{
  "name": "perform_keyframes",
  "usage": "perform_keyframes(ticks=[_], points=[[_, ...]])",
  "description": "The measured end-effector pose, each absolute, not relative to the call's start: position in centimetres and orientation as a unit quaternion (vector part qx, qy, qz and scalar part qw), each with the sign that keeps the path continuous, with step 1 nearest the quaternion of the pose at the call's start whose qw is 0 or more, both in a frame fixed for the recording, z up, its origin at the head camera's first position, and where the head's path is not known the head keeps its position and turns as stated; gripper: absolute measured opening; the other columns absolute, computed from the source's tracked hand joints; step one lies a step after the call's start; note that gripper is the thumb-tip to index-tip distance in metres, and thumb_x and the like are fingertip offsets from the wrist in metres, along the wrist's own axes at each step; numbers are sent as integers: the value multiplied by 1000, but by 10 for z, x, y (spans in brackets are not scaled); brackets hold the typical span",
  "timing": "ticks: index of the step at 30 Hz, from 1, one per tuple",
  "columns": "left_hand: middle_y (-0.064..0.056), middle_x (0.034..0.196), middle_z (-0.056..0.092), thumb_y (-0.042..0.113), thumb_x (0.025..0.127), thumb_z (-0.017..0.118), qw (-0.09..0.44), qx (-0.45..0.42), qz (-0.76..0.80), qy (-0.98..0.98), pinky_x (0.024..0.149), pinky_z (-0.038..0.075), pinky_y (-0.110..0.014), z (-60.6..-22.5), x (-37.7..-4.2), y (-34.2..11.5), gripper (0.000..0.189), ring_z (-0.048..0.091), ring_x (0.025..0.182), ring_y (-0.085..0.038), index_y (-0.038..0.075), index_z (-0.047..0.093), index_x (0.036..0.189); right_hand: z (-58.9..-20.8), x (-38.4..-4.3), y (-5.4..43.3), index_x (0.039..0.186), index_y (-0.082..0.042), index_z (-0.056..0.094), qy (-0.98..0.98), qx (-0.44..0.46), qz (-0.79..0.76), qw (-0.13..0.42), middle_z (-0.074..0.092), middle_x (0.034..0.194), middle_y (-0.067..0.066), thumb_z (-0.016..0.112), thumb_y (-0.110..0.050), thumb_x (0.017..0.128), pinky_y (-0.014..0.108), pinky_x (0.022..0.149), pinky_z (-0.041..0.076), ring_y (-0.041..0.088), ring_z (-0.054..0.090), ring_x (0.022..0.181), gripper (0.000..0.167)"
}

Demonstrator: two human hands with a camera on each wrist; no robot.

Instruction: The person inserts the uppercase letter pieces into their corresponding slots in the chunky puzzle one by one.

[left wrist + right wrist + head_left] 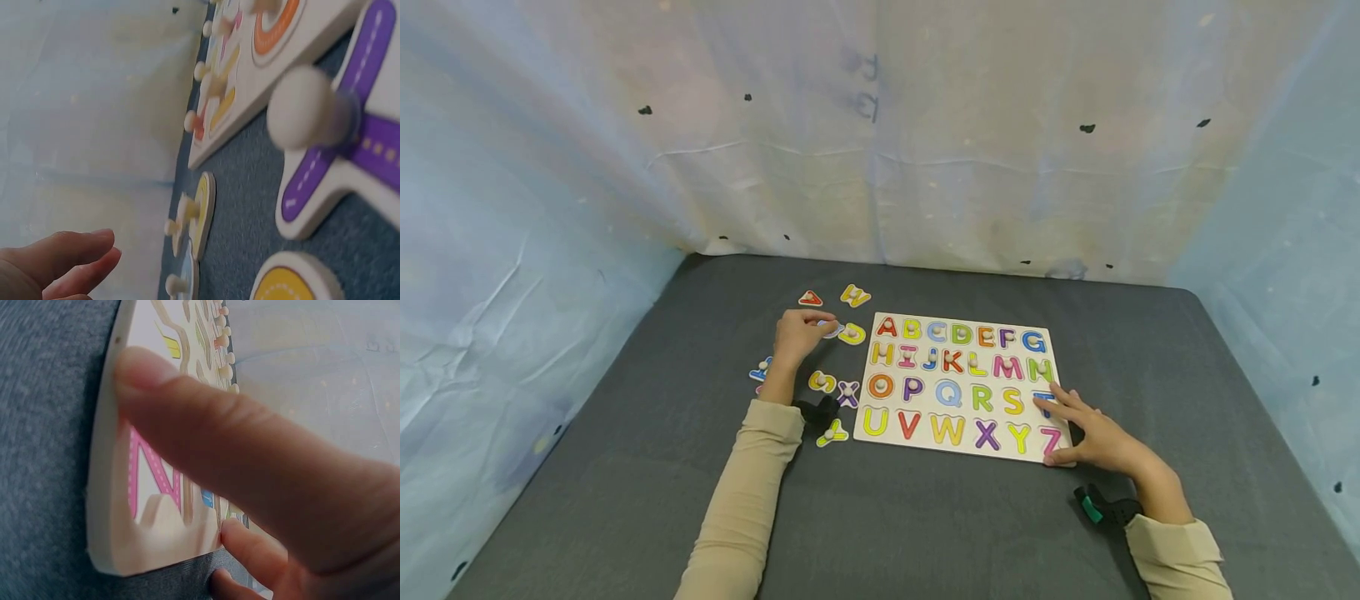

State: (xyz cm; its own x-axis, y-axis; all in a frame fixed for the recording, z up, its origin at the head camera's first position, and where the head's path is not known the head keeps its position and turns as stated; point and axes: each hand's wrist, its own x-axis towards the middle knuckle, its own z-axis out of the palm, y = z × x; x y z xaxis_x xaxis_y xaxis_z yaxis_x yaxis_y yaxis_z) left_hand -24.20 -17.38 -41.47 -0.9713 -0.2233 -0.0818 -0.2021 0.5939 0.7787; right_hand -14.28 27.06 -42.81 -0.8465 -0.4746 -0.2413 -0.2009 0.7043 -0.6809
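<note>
Letter board (929,390), pale, flat on the grey tabletop (962,525), right of centre: twenty-six recesses, A to Z, in four rows of seven, seven, six and six. Recesses A to P appear filled with knobbed pieces; Q, R, S and U to Z, nine in all, stand vacant; T lies partly under fingers, so its filling cannot be told. Loose pieces, all left of the board, at least nine: one red V (810,298), one yellow W (855,295), one yellow U (852,334), one light blue piece (192,275), one yellow S (822,382), one purple X (847,393), one yellow-green Y (832,433), one blue T (762,369), one pink piece (758,389) mostly hidden by the wrist. Hands, two: left hand (801,335), thumb and fingertips narrowly spaced just beside the light blue piece's knob, holding nothing; right hand (1093,433), spread wide, thumb on the board's near right corner by Z, fingers at its right edge. Margins: the purple X sits just beside the board's left edge; tabletop shows on the board's near and right sides, with a narrower strip between its far edge and the pale curtain (962,192).
</note>
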Motion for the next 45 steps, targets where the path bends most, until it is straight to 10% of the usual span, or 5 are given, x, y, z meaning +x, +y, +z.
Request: perform_keyframes(ticks=[7,16,27,45], points=[[-13,110,70,30,86,71,25,174,-420,-890,68,41,-30,-423,-253,-179,25,58,85,-25,14,76,105,-428,-143,271,144,-1,40,899,-189,-340,203,11,156,34,83,-25,72,81,100,-1,64,1,138,88],[-11,120,69,36,84,73,7,197,-410,-891,95,46,-46,-430,-259,-184,32,61,113,-32,11,76,104,-427,-144,271,144,0,39,900,-181,-336,208,9,156,34,83,-29,72,80,101,-3,63,-1,139,90],[-8,118,71,39,81,75,-19,221,-380,-898,92,46,-49,-433,-260,-185,32,62,110,-31,15,77,102,-442,-145,279,148,-15,38,895,-209,-351,178,8,159,27,80,-40,73,82,98,-4,61,-4,140,89],[-12,116,71,34,84,73,9,149,-368,-918,85,50,-43,-418,-249,-170,31,66,106,-30,11,76,105,-427,-143,270,145,-1,40,901,-182,-337,206,11,156,34,84,-26,72,80,101,0,64,1,138,89]])
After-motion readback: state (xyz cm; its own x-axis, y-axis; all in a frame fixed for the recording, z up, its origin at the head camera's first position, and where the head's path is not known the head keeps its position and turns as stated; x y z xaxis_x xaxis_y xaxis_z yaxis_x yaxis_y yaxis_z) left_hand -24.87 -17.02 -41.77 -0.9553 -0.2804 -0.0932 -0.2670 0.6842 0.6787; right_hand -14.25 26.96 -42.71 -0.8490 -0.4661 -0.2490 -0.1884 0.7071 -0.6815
